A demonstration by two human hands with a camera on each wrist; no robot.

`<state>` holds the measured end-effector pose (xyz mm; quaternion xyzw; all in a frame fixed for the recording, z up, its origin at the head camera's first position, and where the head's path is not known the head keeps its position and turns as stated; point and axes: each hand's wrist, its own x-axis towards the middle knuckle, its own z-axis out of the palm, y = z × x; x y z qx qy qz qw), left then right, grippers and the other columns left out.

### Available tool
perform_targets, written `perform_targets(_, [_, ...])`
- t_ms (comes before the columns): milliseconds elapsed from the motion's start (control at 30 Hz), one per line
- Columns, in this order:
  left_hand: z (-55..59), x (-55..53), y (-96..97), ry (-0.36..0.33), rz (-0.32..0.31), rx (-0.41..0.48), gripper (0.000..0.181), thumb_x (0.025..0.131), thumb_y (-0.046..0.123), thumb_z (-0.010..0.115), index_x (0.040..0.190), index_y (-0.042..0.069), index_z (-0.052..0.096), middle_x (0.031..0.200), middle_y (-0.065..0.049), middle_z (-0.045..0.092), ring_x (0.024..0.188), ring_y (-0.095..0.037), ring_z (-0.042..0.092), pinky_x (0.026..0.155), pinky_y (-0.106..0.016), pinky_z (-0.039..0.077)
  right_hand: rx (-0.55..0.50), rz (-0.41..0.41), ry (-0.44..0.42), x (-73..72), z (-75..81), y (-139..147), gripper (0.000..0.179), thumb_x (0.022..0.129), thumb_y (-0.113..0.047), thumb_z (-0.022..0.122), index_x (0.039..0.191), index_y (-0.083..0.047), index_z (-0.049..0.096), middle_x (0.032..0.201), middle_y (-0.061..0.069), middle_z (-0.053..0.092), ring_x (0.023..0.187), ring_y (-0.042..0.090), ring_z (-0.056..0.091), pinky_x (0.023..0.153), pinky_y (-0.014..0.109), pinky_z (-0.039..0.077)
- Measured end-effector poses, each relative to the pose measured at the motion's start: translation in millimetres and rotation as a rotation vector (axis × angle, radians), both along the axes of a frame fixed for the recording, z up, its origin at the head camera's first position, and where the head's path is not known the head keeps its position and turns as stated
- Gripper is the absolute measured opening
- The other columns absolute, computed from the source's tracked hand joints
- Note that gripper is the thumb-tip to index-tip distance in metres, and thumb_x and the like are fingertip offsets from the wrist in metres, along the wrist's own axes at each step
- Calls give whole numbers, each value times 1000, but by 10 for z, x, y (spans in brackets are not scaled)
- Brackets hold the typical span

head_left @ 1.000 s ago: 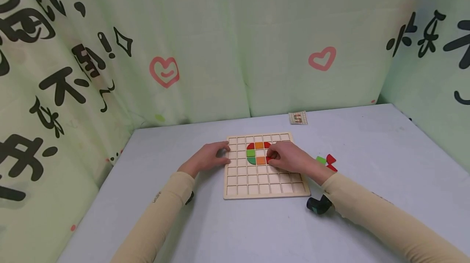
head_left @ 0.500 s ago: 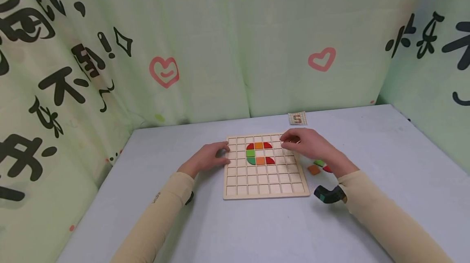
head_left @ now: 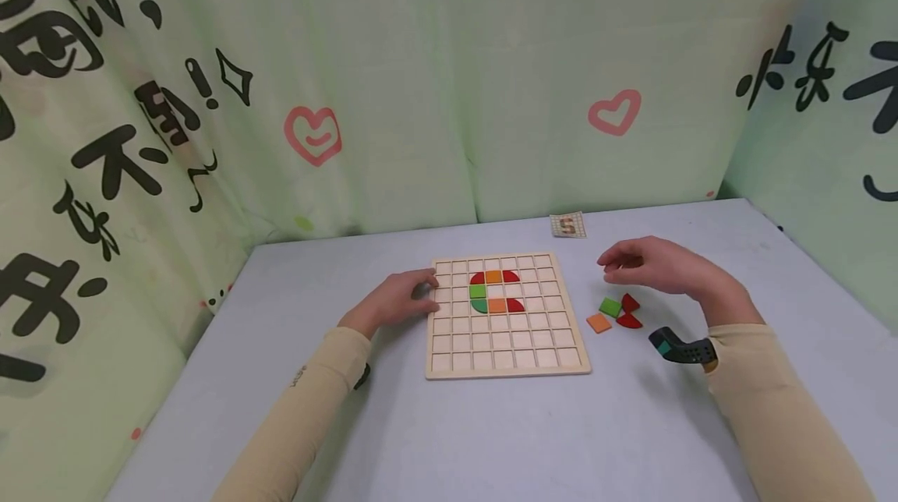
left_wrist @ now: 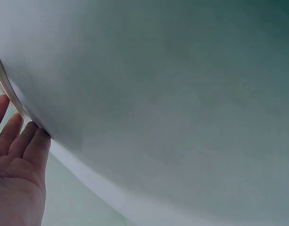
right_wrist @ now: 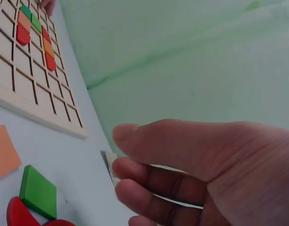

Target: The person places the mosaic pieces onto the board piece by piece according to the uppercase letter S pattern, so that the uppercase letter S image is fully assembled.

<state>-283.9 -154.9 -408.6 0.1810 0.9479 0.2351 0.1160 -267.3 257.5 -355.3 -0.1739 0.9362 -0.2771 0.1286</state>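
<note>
A square wooden grid board lies on the table, with red, orange and green pieces set in some of its cells, such as the light green square. My left hand rests against the board's left edge; in the left wrist view its fairly straight fingers touch that edge. Off the board's right side, my right hand hovers with loosely bent fingers and holds nothing. Below it lie a loose green square, an orange square and two red rounded pieces.
A small patterned card lies near the table's back edge, behind the board. The pale cloth-covered table is bounded by printed green curtains at the back and sides. A black device is strapped to the right wrist.
My right hand has lifted off the board and moved right, above the loose pieces. The red piece it was touching stays in its cell. The left hand has kept its place.
</note>
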Motion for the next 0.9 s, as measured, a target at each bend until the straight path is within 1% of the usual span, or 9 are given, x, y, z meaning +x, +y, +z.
perform_targets(133, [-6, 0, 0, -9, 2, -7, 36, 90, 27, 73, 121, 13, 60, 150, -4, 45, 141, -24, 37, 115, -38, 31, 36, 44, -72, -32, -103, 45, 43, 90, -29, 70, 123, -2, 62, 105, 2, 66, 93, 18, 59, 83, 42, 54])
perform_targets(300, [-4, 0, 2, -10, -3, -7, 36, 90, 27, 72, 121, 13, 60, 150, -4, 45, 141, -24, 36, 116, -38, 31, 69, 87, -102, -74, -206, 72, 39, 88, -25, 71, 118, -2, 64, 101, 0, 67, 91, 17, 59, 84, 39, 52])
perform_targets(400, [12, 3, 2, -10, -4, -3, 36, 90, 27, 72, 121, 14, 60, 150, -4, 45, 141, -24, 37, 115, -38, 31, 85, 111, -112, -81, -226, 86, 35, 86, -22, 73, 116, -5, 66, 100, -1, 66, 91, 17, 58, 82, 37, 51])
perform_targets(567, [31, 0, -1, -7, 3, -4, 37, 90, 27, 72, 122, 14, 60, 150, -4, 45, 141, -24, 36, 116, -37, 31, 78, 122, -136, -72, -233, 78, 34, 84, -18, 74, 116, -10, 66, 103, -1, 63, 92, 19, 55, 79, 33, 50])
perform_targets(633, [31, -4, -2, -10, 5, -6, 37, 90, 27, 72, 122, 14, 60, 150, -3, 45, 141, -23, 36, 116, -37, 30, 76, 127, -136, -68, -241, 72, 34, 84, -16, 74, 117, -11, 66, 104, 0, 62, 93, 20, 54, 78, 33, 50])
perform_targets(733, [25, -8, -2, -13, 6, -9, 37, 90, 28, 72, 122, 14, 60, 150, -3, 44, 141, -23, 36, 116, -37, 30, 83, 133, -111, -64, -255, 59, 32, 84, -14, 73, 115, -12, 66, 104, -1, 62, 93, 20, 54, 78, 33, 50])
perform_targets(900, [16, -11, 0, -14, 0, -12, 37, 90, 28, 72, 122, 13, 60, 151, -3, 44, 141, -23, 36, 116, -37, 30, 89, 102, -67, -92, -313, 32, 24, 86, -14, 72, 109, -12, 68, 99, 0, 61, 90, 20, 53, 76, 33, 50])
